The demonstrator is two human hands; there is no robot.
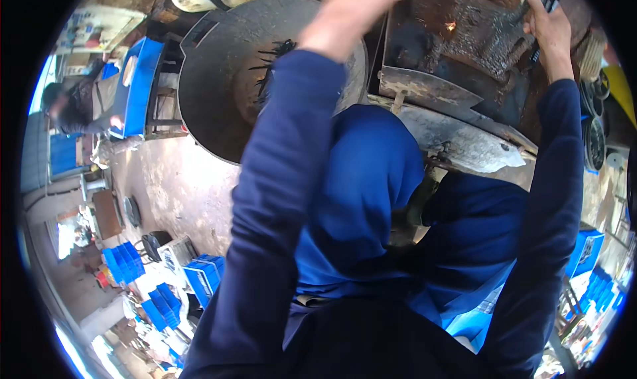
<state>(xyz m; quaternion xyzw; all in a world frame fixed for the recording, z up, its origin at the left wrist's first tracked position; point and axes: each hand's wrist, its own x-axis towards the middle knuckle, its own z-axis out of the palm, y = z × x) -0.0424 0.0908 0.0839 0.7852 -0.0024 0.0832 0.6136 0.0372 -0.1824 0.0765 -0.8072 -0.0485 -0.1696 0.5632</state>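
Observation:
My left hand (355,10) is at the top edge, above the right part of a large round metal pan (215,93). Motion smears it and the frame cuts off its fingers, so what they hold cannot be told. Thin dark strips (265,67) lie in a small heap in the pan, partly behind my left sleeve. At the upper right, my right hand (551,30) is bent around a small dark piece (549,0) whose kind I cannot make out. It is beside a dark, greasy-looking metal machine (458,40), on which a small orange glow (451,26) shows.
A scraped metal ledge (464,140) runs along the machine's near side, close to my knees. Left of the pan stands a blue tray (142,80), with another person (73,107) beyond it. Blue crates (123,263) stand at the lower left. Round dark coils (595,143) are at the right.

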